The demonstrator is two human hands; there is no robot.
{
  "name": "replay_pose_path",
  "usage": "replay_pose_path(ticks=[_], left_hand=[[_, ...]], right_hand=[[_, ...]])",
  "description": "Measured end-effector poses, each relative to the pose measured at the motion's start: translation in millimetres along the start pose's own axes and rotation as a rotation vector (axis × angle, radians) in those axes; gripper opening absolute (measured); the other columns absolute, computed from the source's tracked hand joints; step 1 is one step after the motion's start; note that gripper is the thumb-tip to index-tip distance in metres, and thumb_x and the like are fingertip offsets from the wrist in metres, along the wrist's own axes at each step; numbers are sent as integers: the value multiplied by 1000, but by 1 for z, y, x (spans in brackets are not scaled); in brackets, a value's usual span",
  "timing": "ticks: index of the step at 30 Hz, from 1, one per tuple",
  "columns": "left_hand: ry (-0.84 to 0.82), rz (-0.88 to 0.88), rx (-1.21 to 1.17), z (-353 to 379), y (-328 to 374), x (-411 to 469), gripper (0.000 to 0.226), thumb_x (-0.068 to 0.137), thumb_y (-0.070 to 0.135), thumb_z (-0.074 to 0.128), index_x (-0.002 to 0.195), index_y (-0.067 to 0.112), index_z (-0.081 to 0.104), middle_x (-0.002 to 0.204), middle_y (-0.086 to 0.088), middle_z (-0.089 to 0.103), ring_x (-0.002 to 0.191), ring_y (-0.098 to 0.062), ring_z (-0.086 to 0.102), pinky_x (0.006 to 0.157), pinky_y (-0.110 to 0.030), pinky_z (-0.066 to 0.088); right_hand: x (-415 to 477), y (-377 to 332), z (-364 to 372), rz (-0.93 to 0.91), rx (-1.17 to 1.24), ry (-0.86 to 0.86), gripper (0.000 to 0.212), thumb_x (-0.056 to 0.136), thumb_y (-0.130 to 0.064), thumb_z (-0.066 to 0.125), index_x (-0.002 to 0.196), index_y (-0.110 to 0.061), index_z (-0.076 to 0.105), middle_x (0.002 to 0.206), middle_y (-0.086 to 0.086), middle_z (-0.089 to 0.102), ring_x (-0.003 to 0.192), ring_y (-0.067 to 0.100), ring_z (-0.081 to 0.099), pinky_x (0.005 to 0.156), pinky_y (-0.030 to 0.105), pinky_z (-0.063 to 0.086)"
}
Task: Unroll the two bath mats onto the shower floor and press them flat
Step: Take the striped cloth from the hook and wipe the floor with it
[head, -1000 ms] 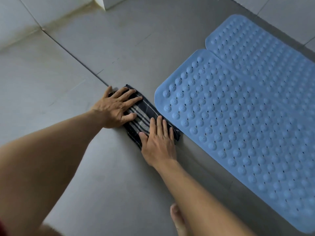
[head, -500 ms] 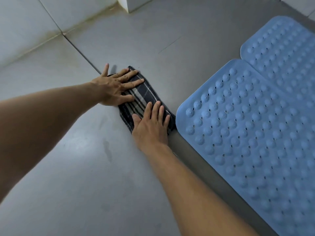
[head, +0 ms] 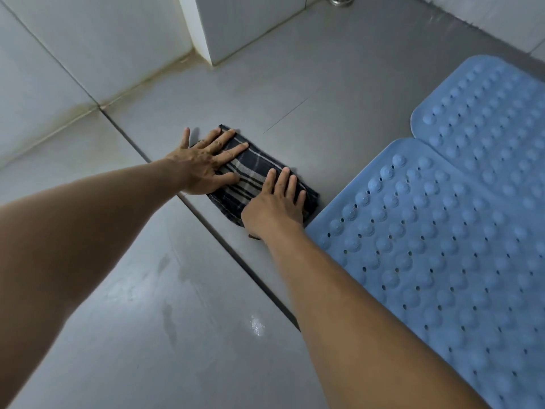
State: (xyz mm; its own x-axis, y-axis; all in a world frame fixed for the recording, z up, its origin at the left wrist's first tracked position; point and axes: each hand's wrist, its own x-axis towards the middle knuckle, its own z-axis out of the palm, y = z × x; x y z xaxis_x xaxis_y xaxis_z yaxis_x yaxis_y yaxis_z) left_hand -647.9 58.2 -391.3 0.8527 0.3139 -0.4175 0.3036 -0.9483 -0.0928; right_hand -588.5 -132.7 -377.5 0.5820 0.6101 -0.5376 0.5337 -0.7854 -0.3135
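Mats first: the striped one [head: 259, 180] is what you've got under your hands right now, a dark navy cloth with tan and white stripes, folded or bunched into a small rectangle on the grey shower floor [head: 324, 93]. Your left hand [head: 206, 163] is flat on its far-left end, fingers spread wide, thumb pointing off the cloth toward the wall. Your right hand [head: 275, 206] is flat on the near-right end, fingers together-ish and pointing away from you. Neither hand is gripping anything, both palms are just pushed down on the fabric. Both forearms are bare and stretched out straight.

Just past your right hand, the cloth's right corner sits almost against the rounded corner of the blue rubber mat [head: 442, 246], can't tell if they actually touch. That one is already laid out flat, covered in raised bumps and little drain holes, and it runs off the right and bottom edges of the view. It shows as two panels with a seam between them, the far panel reaching toward the back wall.

A dark grout line [head: 236, 255] runs diagonally under the striped cloth and your left wrist. White wall tiles [head: 88, 39] sit at upper left with a yellowish stained joint at the floor, and a few wet patches [head: 168, 314] shine on the floor near you.
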Motion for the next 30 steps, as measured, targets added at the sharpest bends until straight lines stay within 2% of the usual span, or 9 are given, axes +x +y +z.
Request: replay_pose_path(ticks=[14,23,30], left_hand=[[86,-31,-48,-47,44,114,70,91,74,13,151,51,-17,165,5,-18,153,-23,-12,115,-69,-5],[66,-29,-35,-77,60,178,72,87,77,8,149,52,-19,165,7,-20,153,-23,-12,114,-72,-3],[41,-41,-15,-83,59,175,76,83,80,2,147,50,-26,163,8,-26,153,-25,-10,114,-72,0]], right_hand=[[86,75,-79,1,40,64,79,98,-30,32,157,-12,-17,163,13,-26,151,29,-23,121,50,-13],[127,109,-117,28,40,97,77,99,-34,29,157,-13,-17,163,12,-26,150,27,-24,121,48,-14],[123,104,-114,37,62,146,72,103,-39,23,157,-13,-18,163,11,-26,150,25,-24,121,47,-15]])
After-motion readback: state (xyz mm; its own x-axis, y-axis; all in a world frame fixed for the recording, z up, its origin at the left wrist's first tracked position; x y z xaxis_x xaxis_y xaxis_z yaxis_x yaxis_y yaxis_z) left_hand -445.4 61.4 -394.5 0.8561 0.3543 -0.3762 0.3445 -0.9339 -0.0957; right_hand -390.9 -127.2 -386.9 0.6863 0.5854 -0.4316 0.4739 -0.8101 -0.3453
